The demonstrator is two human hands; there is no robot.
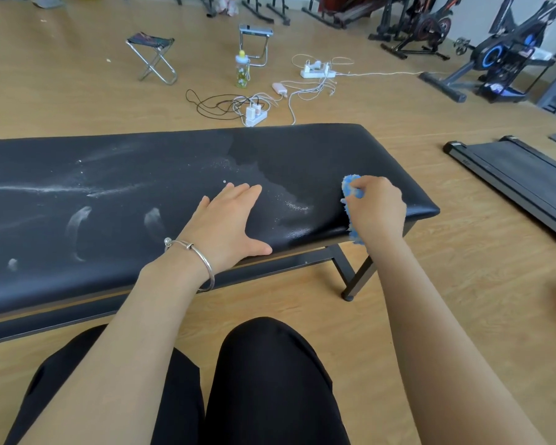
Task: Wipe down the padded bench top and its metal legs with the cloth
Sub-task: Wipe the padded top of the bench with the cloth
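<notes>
A black padded bench top (116, 187) runs across the view, streaked with white dust and smears on its left and middle. Its right end looks darker and cleaner. My right hand (377, 208) grips a blue fluffy cloth (350, 187) and holds it against the bench top near the right front edge. My left hand (228, 220) rests flat on the padding with fingers straight, a silver bangle on the wrist. A black metal leg (350, 274) shows under the right end of the bench.
Behind the bench on the wooden floor lie power strips with cables (254, 114), a bottle (242, 70), a folding stool (153, 56) and exercise bikes (501, 56). A flat treadmill (520, 178) lies to the right. My knees (264, 364) are in front of the bench.
</notes>
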